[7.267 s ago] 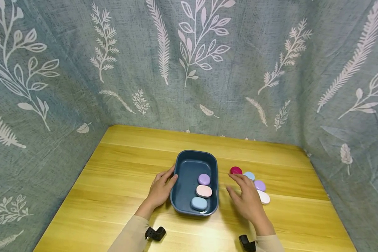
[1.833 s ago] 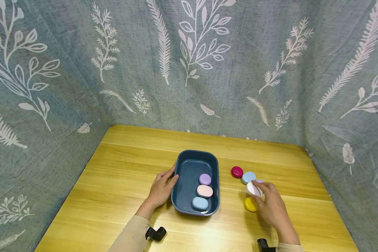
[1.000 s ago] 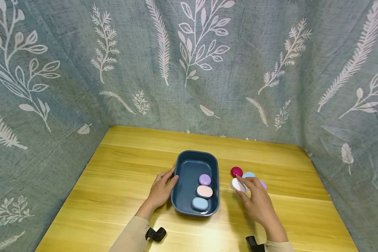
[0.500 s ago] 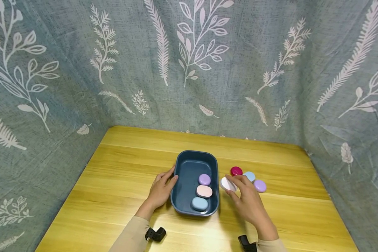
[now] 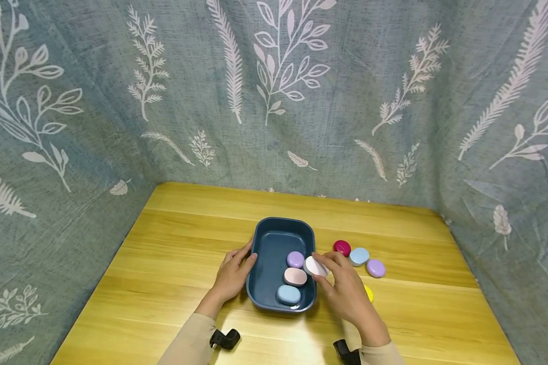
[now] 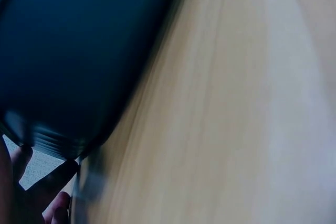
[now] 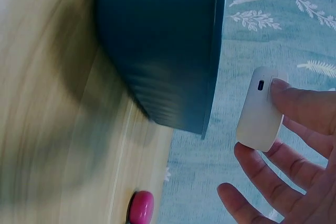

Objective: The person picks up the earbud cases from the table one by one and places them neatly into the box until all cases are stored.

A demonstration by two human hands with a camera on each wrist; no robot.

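In the head view my left hand [image 5: 232,274] rests against the left wall of a dark blue rectangular container [image 5: 267,268], its fingers reaching along the outside and the thumb at the rim. Between thumb and fingertips my right hand [image 5: 344,284] pinches a white oval case [image 5: 316,266] over the container's right rim. The right wrist view shows a small dark slot in the end of this white case [image 7: 260,111]. Inside the container lie a round purple case [image 5: 295,259], a pale pink oval case [image 5: 295,277] and a light blue oval case [image 5: 288,294], lined up along the right side.
Right of the container, a crimson round case [image 5: 342,248], a light blue case [image 5: 358,256] and a purple case [image 5: 376,268] lie on the wooden table [image 5: 187,218]. A yellow case [image 5: 369,293] is partly hidden by my right hand. Patterned fabric [image 5: 237,142] surrounds the table.
My right hand has picked up the white case from the right-hand group and carried it left to the container's rim, uncovering the yellow one. The left hand has stayed at the container.
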